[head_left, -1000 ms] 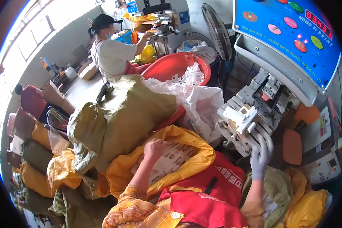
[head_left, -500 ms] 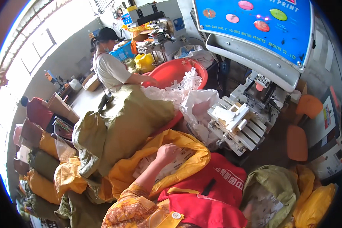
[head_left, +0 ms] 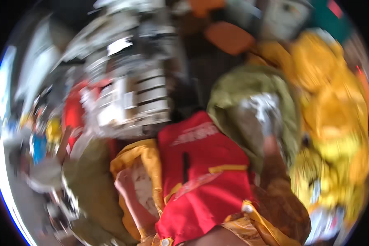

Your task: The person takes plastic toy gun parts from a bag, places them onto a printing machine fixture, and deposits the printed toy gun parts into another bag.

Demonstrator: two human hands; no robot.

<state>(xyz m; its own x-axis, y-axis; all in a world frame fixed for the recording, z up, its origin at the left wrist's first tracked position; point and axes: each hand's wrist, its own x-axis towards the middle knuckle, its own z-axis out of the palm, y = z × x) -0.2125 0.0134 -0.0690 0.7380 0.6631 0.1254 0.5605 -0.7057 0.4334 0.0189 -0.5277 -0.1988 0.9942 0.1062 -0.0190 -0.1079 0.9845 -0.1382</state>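
Motion blurs the whole head view. My right hand [head_left: 269,143] reaches into an olive-green sack [head_left: 221,96] at the right. Pale, shiny pieces [head_left: 260,104] lie around the far end of that hand, and its fingers are smeared among them. My left hand [head_left: 123,180] is at the opening of an orange-yellow sack [head_left: 129,151], which has small whitish pieces [head_left: 143,186] inside. Its fingers are too blurred to read. Between the two sacks a red apron [head_left: 205,143] spreads over my lap.
Ahead stands a machine with a white slatted bed [head_left: 147,96]. A full olive sack [head_left: 96,192] bulks at the left, near a red tub [head_left: 74,110] and a blurred person. Yellow sacks [head_left: 328,90] pile up at the right, beyond an orange-brown seat [head_left: 229,37].
My view has swung right, so the machine and apron sit farther left. My right hand has gone deeper into the olive sack. My left hand has moved from the sack's middle to its left side.
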